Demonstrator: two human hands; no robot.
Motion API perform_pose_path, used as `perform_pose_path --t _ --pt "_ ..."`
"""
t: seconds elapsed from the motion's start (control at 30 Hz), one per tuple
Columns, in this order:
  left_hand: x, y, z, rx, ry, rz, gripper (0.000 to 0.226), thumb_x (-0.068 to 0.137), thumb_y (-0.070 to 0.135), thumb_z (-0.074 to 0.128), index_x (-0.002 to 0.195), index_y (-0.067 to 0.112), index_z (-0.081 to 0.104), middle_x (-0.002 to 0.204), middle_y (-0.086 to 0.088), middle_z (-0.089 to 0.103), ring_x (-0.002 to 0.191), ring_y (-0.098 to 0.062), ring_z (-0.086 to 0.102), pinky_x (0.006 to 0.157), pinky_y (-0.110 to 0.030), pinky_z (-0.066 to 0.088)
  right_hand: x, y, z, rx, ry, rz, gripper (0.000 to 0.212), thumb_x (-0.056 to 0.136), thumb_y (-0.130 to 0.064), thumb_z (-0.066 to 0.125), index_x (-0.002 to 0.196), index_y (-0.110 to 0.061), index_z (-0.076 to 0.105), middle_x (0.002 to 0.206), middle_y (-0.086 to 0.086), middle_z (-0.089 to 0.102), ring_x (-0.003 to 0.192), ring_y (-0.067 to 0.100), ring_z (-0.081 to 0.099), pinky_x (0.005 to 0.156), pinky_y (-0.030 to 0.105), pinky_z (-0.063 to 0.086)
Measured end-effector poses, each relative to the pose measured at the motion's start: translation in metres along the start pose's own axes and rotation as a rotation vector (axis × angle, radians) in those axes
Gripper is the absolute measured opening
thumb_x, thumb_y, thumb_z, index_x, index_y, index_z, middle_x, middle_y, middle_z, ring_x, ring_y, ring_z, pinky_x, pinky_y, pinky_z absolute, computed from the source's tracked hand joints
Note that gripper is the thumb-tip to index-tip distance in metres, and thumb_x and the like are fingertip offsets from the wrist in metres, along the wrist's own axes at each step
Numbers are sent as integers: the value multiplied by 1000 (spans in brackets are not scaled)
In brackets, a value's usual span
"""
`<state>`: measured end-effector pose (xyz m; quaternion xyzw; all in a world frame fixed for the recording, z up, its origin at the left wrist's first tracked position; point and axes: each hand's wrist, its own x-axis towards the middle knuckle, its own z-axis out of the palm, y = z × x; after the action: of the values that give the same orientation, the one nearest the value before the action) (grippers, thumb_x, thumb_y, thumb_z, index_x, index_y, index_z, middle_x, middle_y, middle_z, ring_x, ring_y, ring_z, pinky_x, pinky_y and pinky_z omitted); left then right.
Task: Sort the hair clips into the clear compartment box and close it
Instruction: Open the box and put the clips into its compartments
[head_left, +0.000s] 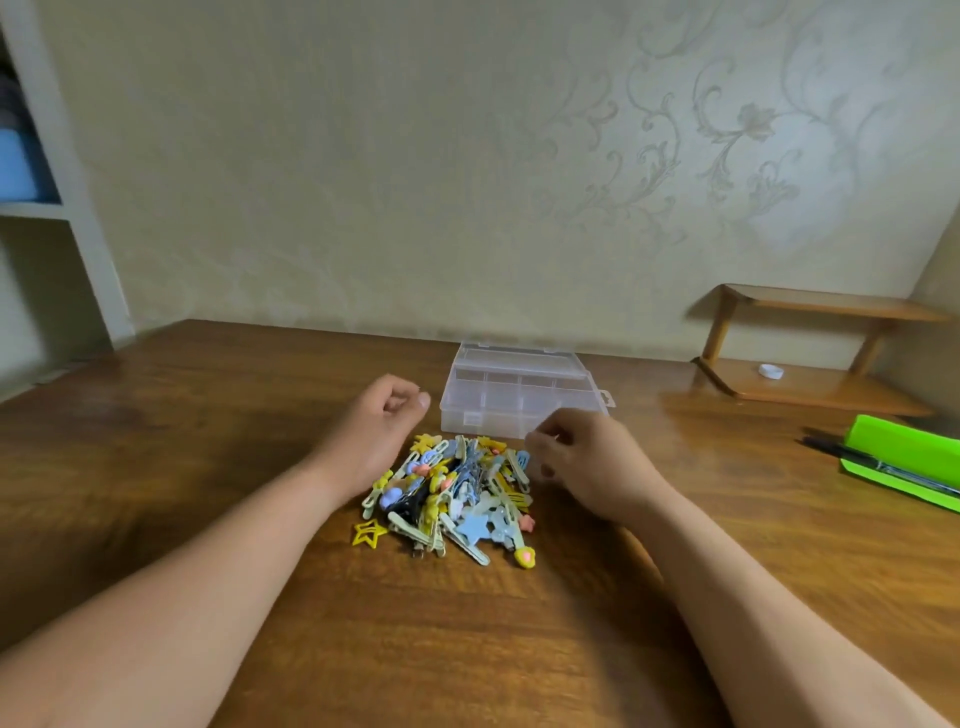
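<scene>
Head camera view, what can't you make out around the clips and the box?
In the head view:
- hair clips: lower ones buried under the top layer; no count possible.
- right hand: curled fingers face away, so a pinched clip cannot be ruled out; it covers the near right corner of the clear box.
- green case: cut off by the right edge.

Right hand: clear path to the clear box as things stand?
Likely yes. The right hand hovers just in front of the clear box, at its near right corner, with nothing between them. The pile of hair clips lies to the hand's left, nearer the person.
</scene>
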<state>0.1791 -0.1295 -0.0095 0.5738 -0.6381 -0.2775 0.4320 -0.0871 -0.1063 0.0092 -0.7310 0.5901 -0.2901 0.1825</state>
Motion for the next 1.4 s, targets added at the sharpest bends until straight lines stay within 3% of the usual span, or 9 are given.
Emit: perform_pose_path --t 0.1,0.23,0.43,0.73,0.83,1.07,1.2,1.27,1.4 --pt "-9 -2 3 23 35 -13 30 108 44 56 129 24 64 117 14 62 108 2 56 83 -24 44 -1 4 4 -73 -48 7 25 103 -48 64 115 -28 72 102 -12 71 85 -1 61 63 18 45" --pt "-12 0 4 134 13 -11 25 107 42 58 124 27 67 116 13 65 106 0 59 80 -20 46 4 1 8 -98 -113 15 31 97 -61 65 109 -32 71 102 -14 72 87 3 64 67 27 50" --pt "-17 -2 -1 149 -14 14 20 107 41 57 121 35 70 118 15 67 111 -2 61 87 -23 50 9 9 12 -116 -93 -6 14 97 -45 69 103 -33 74 92 -14 73 80 4 67 70 29 57" --pt "-20 0 -4 107 -58 13 23 108 39 57 127 35 69 121 14 68 115 -4 63 88 -26 51 -7 12 9 -38 -42 -72 17 101 -47 67 106 -32 73 93 -15 71 83 4 65 67 22 52" --pt "-17 -2 -4 91 -25 9 21 108 40 57 124 36 70 120 15 69 115 -4 62 92 -29 51 -7 8 3 -122 -102 -66 16 98 -46 71 108 -33 69 92 -15 66 82 3 62 62 17 42" --pt "2 -8 -1 -41 30 -39 15 107 35 59 117 32 69 115 12 67 109 -5 62 84 -26 48 -8 3 4 -366 -86 -36 9 95 -41 71 92 -35 65 85 -12 68 76 7 63 61 23 51" --pt "37 -5 -8 -125 -14 -128 16 107 36 58 116 28 68 114 4 69 108 -16 65 94 -40 54 -3 -8 -9 -79 51 -18 5 98 -32 71 92 -32 71 82 -9 73 72 8 68 59 22 53" --pt "54 -8 -3 -135 -26 -122 17 106 39 59 116 27 68 115 5 69 110 -17 64 94 -39 53 20 -21 -19 17 117 -23 9 99 -26 70 91 -27 74 81 -6 76 72 10 71 65 29 61" --pt "64 -16 11 -148 60 -87 17 108 38 57 116 27 66 104 2 70 98 -18 66 74 -30 47 98 -45 -24 119 130 64 12 94 -19 72 85 -19 79 78 2 81 81 33 78 73 54 64"
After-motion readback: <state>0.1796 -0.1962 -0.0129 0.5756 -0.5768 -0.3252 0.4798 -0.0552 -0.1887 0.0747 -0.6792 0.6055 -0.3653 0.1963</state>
